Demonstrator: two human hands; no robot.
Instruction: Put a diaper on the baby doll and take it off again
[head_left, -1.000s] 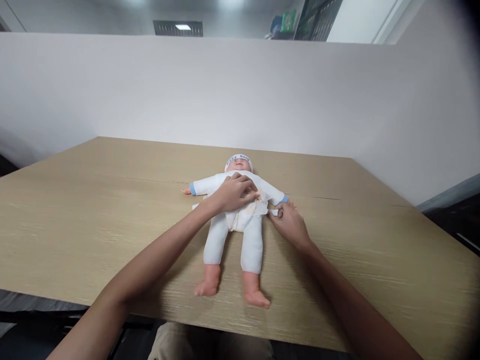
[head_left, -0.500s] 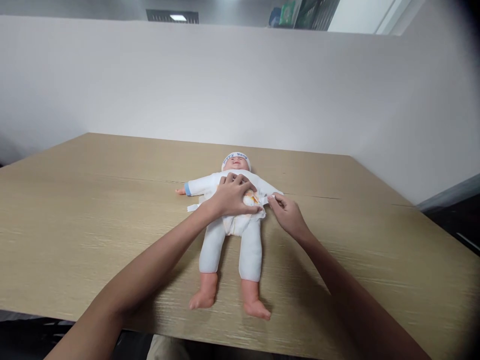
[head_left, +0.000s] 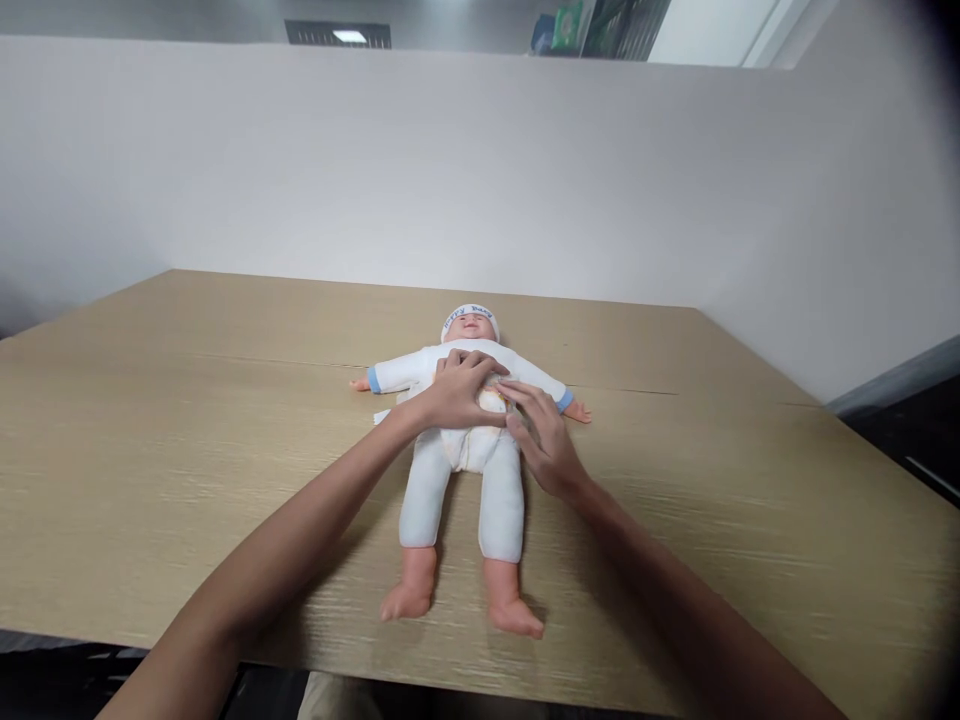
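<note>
A baby doll (head_left: 459,480) in a white suit and cap lies on its back on the wooden table (head_left: 187,440), head away from me. A white diaper (head_left: 472,448) wraps its hips. My left hand (head_left: 454,390) rests flat on the doll's belly, pressing the diaper's front. My right hand (head_left: 544,440) lies against the doll's right side of the waist, fingers laid on the diaper's edge. A diaper tab (head_left: 382,415) sticks out on the left side beneath my left wrist.
A white partition wall (head_left: 480,170) stands along the far edge of the table. The table's near edge (head_left: 300,660) runs just past the doll's feet, with my lap below it.
My right hand has moved inward from beside the doll's arm, carrying the diaper tab onto the waist. My left hand stays on the belly.
</note>
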